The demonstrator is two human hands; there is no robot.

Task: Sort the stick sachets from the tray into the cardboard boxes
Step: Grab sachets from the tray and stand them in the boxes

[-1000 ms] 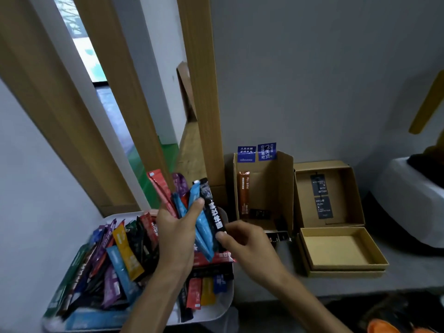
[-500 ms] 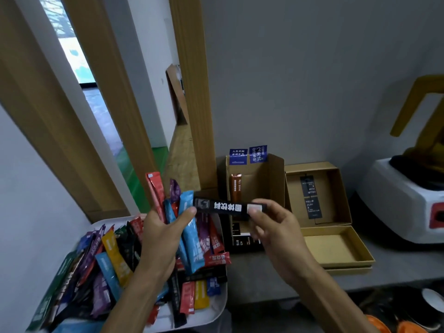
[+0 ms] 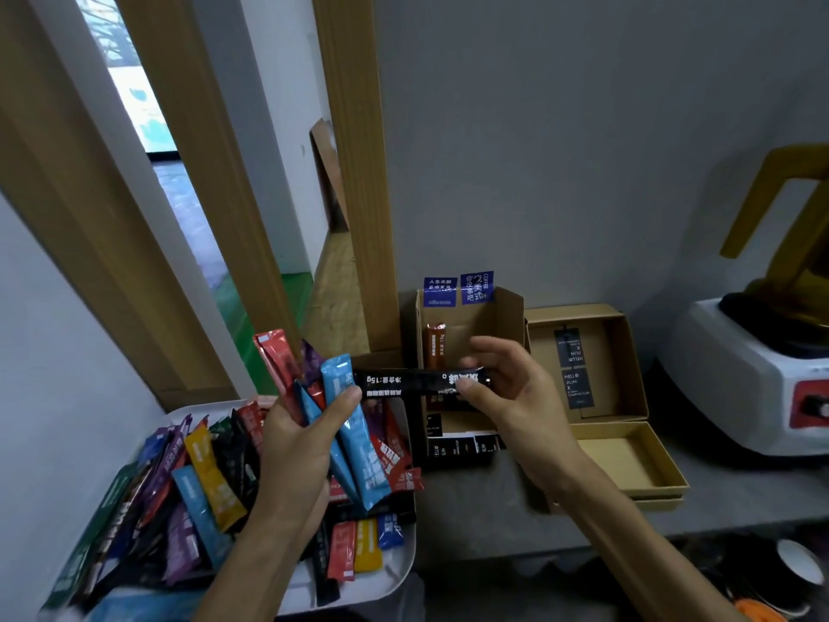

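Black sachet lies level, pinched by right hand; left hand grips a fanned sachet bundle.

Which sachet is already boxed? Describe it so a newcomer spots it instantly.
Find the tall open cardboard box with blue stickers by the wall. One brown sachet stands upright against its left side, unlike the colourful heap in the tray.

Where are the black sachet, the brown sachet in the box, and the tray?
black sachet (image 3: 403,384): head view, printed middle.
brown sachet (image 3: 436,348): head view, upper half.
tray (image 3: 394,572): head view, bare near-right rim.
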